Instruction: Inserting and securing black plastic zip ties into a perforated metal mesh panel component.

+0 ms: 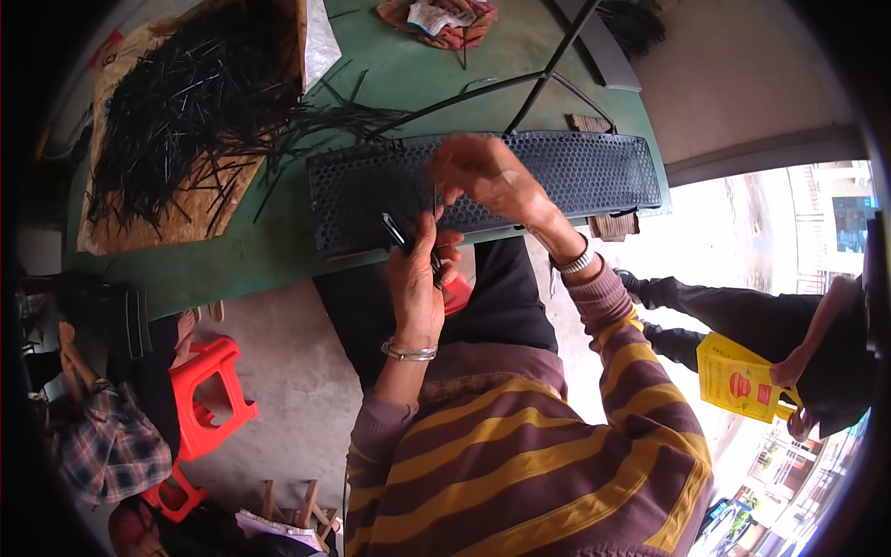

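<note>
My left hand (418,278) is closed near the front edge of a black perforated panel (575,176). Its fingers wrap round a slim dark tool (397,232) with a shiny metal edge, whose kind I cannot make out. Just above it, over the panel, my right hand (492,181) curls inward with thumb and fingers drawn together. Motion smears its fingertips, and what they pinch, if anything, is unclear. The panel lies lengthwise on the green table, with black rods (548,70) rising behind it.
At the left, a heap of thin black strips (195,102) lies on a brown sack (102,232) on the green table (371,42). A reddish cloth bundle (445,23) sits at the back. Red stools (209,399) and a seated person are at left; a person with a yellow bag (738,376) is at right.
</note>
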`<state>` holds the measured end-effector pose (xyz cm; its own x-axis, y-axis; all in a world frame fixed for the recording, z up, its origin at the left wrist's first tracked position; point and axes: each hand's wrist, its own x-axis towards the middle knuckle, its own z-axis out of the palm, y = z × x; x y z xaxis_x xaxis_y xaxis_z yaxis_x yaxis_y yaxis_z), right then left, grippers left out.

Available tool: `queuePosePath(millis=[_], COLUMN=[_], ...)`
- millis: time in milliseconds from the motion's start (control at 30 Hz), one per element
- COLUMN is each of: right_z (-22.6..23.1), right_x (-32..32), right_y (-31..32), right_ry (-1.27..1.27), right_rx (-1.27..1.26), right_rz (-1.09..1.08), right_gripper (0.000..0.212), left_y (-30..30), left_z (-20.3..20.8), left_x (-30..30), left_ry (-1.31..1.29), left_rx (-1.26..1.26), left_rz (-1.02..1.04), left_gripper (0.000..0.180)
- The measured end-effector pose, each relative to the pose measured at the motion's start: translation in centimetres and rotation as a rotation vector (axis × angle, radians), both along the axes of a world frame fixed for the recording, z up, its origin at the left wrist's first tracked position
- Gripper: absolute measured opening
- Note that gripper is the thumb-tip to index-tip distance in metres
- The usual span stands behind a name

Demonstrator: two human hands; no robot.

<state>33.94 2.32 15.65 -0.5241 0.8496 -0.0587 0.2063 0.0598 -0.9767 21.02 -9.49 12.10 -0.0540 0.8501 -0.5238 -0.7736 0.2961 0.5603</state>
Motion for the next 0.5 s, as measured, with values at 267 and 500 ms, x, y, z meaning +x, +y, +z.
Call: queuePosePath(millis=[267, 500], right_z=[-1.6, -1.6], right_x=[-2.6, -3.2], right_y=[2.4, 3.1], right_ry=[-0.063, -0.121], right_rx=[0.622, 0.596], right_rz=[-0.367, -0.303], right_gripper=[0.010, 0.008], left_y=[-0.5, -1.2], left_z=[0.8, -0.7], left_x=[0.7, -0.3], left_ry=[0.024, -0.100], left_rx=[0.033, 0.047], left_rz=[-0.041, -0.088], left_gripper=[0.036, 0.031])
